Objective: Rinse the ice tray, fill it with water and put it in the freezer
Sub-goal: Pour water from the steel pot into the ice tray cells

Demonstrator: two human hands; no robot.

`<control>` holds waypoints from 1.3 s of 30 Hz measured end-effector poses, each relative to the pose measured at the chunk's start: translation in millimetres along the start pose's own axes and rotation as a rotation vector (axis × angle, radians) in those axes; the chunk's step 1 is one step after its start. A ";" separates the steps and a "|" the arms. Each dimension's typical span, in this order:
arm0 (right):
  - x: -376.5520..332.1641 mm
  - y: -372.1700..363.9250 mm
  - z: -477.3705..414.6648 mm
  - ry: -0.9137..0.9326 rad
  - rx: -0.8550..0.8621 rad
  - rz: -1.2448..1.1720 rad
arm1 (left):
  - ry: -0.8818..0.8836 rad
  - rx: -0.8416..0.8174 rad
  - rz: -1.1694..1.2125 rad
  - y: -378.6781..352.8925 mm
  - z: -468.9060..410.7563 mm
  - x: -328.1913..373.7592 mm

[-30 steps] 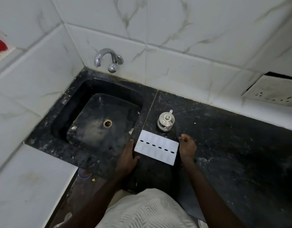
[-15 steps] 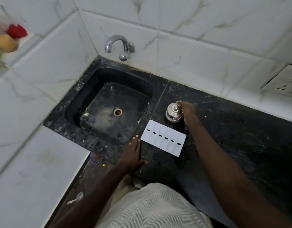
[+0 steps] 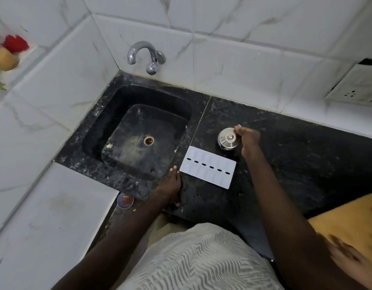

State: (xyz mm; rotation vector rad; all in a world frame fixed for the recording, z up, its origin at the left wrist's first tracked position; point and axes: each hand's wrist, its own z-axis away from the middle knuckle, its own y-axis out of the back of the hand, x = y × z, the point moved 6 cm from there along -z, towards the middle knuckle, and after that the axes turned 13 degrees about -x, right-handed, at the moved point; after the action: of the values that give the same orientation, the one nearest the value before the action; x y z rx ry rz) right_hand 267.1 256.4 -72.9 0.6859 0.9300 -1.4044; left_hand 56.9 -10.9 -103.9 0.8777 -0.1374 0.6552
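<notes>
While our left hand [image 3: 170, 185] lay flat, fingers straight, on the black counter [image 3: 296, 164] beside the sink [image 3: 101, 126], our right hand [image 3: 246, 139] curled round the handle of a small steel pot [image 3: 225, 140]. The white ice tray [image 3: 208, 167] lay on the counter between them. A tap [image 3: 146, 55] jutted from the wall behind.
</notes>
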 end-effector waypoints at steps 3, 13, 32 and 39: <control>2.6 13.5 0.9 0.007 0.016 0.056 | -0.023 -0.048 -0.016 -3.6 -2.9 -4.9; 11.8 26.1 11.7 0.055 0.031 0.273 | -0.006 -0.174 -0.397 -22.5 -21.8 -25.5; -5.4 28.6 25.5 0.302 -0.031 0.623 | 0.001 -0.238 -0.394 -17.5 -7.1 -9.6; -3.8 33.4 31.7 0.340 -0.028 0.590 | 0.003 -0.246 -0.358 -16.0 -3.5 -8.4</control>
State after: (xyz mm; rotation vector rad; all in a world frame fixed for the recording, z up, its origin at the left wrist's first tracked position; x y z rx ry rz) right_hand 304.6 233.8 -58.1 1.0957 0.9055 -0.7629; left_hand 59.0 -19.6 -120.0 0.6421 -0.0539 0.2963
